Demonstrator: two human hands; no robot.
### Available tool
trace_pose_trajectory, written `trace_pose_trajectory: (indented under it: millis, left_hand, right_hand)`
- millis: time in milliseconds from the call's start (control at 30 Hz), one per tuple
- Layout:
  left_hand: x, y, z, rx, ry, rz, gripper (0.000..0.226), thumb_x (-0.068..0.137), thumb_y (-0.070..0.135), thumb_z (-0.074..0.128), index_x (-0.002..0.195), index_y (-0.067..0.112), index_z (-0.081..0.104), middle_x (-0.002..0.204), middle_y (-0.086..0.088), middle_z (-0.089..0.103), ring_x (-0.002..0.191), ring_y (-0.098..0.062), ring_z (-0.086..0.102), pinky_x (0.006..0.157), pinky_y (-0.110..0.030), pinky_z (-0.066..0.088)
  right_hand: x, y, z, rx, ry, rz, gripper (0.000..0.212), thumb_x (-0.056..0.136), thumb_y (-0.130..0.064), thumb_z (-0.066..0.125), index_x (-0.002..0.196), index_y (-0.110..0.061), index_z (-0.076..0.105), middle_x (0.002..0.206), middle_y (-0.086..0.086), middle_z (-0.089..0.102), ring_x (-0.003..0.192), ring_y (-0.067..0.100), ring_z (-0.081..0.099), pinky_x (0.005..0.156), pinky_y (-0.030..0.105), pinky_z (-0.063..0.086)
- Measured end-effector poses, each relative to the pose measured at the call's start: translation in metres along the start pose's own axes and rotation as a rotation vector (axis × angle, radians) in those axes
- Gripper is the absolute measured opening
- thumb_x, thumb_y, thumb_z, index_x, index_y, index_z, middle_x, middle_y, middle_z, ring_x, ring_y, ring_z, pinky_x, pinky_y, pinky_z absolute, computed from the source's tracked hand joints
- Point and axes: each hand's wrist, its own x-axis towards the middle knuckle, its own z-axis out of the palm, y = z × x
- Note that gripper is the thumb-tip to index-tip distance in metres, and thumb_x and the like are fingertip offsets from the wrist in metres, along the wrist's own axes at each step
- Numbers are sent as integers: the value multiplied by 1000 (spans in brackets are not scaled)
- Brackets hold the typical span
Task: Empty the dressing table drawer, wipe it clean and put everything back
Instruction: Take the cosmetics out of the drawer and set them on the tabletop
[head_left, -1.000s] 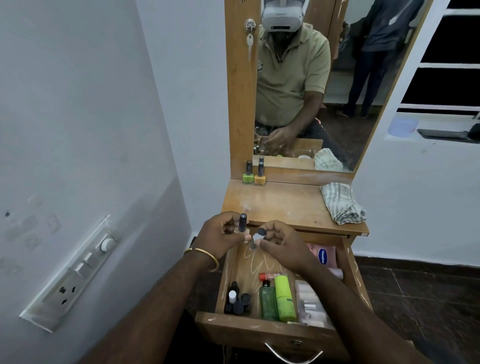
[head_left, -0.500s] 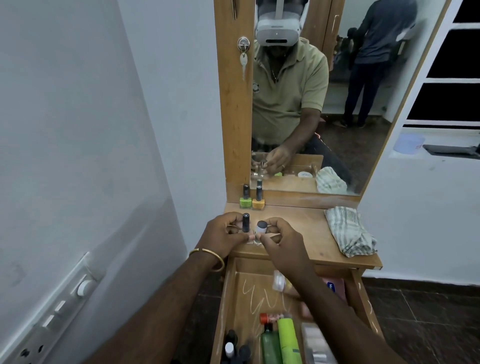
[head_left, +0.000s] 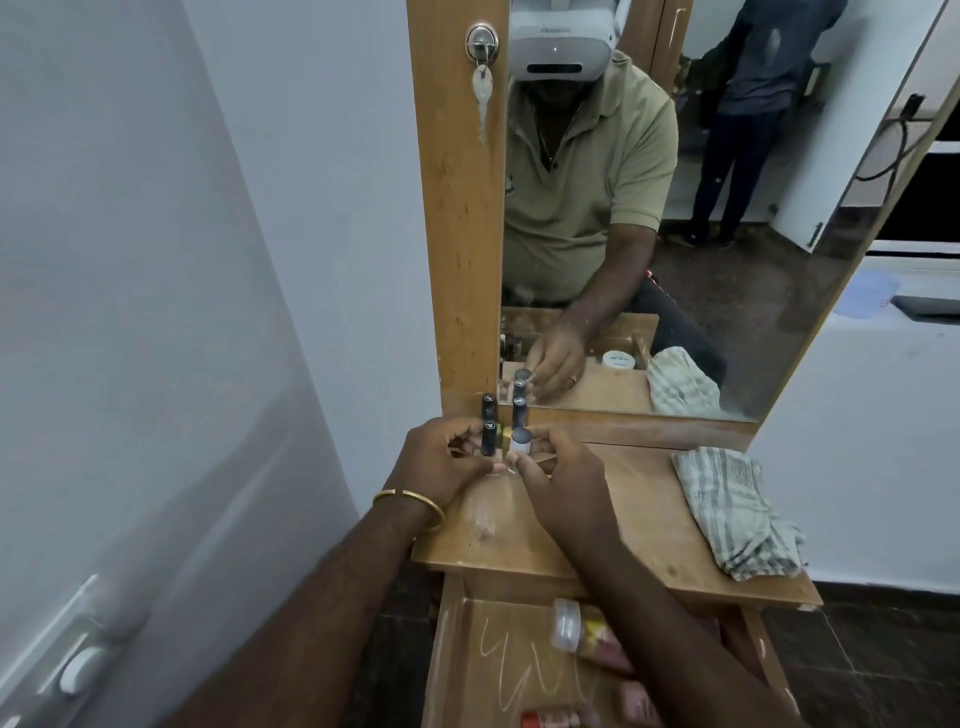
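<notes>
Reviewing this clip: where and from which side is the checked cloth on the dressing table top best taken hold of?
Judging by its pose, pinch the checked cloth from above at its raised, bunched folds near the middle. It lies crumpled on the table top, right of both hands, so the folds offer a ridge to grasp, while the flat edges would need scraping up.
</notes>
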Motion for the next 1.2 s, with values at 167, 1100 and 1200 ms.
trace_pose_trajectory:
  millis: [167,1100,1200]
  left_hand:
    - [7,-9,5,38,58,33,26,65,22,88,85,27,73,76,9,62,71,-9,54,64,-13,43]
    - [-52,37,-19,240,107,-1,50,73,31,83,117,21,63,122,2,60,112,-15,53,92,-24,39]
    - [-81,41,-26,303,77,26,44,76,31,80,115,15,65,120,-3,62,116,-19,53,99,-29,41]
  right_hand:
    - [5,6,8,-16,17,11,26,85,-27,73,109,-23,67,98,-9,69,90,8,63,78,30,53]
    - [-40,-43,-32,44,12,23,44,76,-12,82,106,-29,54,96,-9,59,78,0,60,65,17,48]
    - [-68,-48,-39,22,-69,32,40,76,-15,81,98,-33,53,98,-10,58,78,7,63,69,27,52]
